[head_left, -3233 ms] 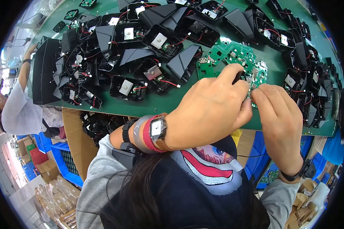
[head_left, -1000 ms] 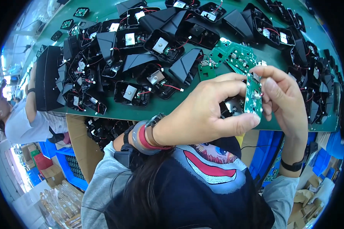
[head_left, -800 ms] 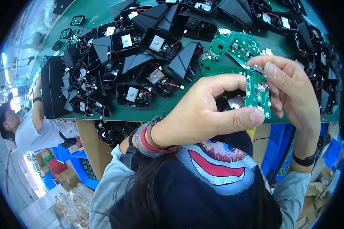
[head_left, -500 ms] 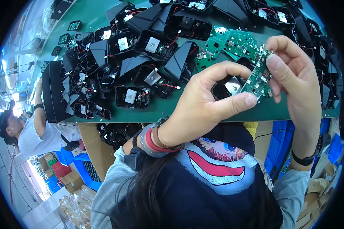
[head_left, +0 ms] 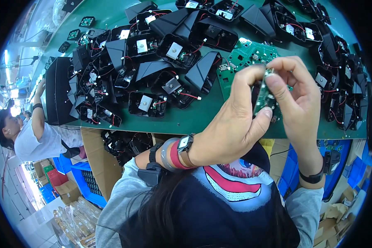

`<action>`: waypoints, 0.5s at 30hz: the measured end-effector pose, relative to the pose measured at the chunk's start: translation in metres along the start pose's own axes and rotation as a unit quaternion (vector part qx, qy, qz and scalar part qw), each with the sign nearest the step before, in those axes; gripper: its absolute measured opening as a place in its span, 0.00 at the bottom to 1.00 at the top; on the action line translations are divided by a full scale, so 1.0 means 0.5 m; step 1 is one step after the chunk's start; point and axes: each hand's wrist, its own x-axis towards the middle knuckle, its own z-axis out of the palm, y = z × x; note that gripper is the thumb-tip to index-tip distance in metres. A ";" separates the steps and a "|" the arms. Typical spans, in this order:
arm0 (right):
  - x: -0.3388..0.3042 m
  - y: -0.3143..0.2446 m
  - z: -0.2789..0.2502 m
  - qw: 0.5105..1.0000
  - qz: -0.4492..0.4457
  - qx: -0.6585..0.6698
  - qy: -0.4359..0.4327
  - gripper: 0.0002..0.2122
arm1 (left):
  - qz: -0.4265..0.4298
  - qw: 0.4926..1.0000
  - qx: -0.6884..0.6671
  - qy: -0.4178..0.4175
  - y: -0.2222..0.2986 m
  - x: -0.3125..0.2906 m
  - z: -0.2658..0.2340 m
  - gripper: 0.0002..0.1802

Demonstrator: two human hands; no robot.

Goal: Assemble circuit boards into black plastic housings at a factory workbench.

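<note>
A green circuit board (head_left: 265, 99) with small white parts is held on edge in front of me. My left hand (head_left: 229, 126) is closed round its near and left sides, thumb on its lower end. The thumb and fingers of my right hand (head_left: 298, 101) pinch its upper end. A dark shape shows just left of the board, mostly hidden by my left hand; I cannot tell whether it is held too. Beyond my hands, more green circuit boards (head_left: 239, 56) lie in an overlapping group on the green table (head_left: 186, 120).
Black plastic housings (head_left: 171, 53) with metal plates and red wires crowd the table. A large black case (head_left: 58, 91) stands at left, with a person (head_left: 33, 132) beyond. Below the table edge are a cardboard box (head_left: 97, 161) and blue bins (head_left: 289, 173).
Both hands have moved left with the circuit board, which is now turned more edge-on. The black housing with a metal plate seen beneath it is now mostly hidden.
</note>
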 end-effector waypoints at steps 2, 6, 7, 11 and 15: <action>-0.001 -0.001 0.007 0.999 -0.014 -0.034 -0.012 0.06 | 0.042 0.989 -0.117 0.076 -0.007 0.004 0.012 0.39; -0.007 0.015 0.010 1.000 0.002 -0.006 0.008 0.11 | -0.021 0.995 -0.087 0.037 -0.006 -0.002 -0.003 0.37; -0.007 0.018 0.014 1.000 0.002 -0.005 0.007 0.11 | -0.021 0.995 -0.086 0.038 -0.009 0.000 -0.003 0.37; -0.013 0.007 0.014 0.995 0.060 0.073 -0.024 0.15 | 0.000 0.984 -0.160 0.073 -0.007 0.006 -0.010 0.30; -0.044 -0.018 0.007 0.981 0.144 0.116 -0.061 0.21 | -0.028 0.967 -0.237 0.087 -0.009 0.010 -0.017 0.28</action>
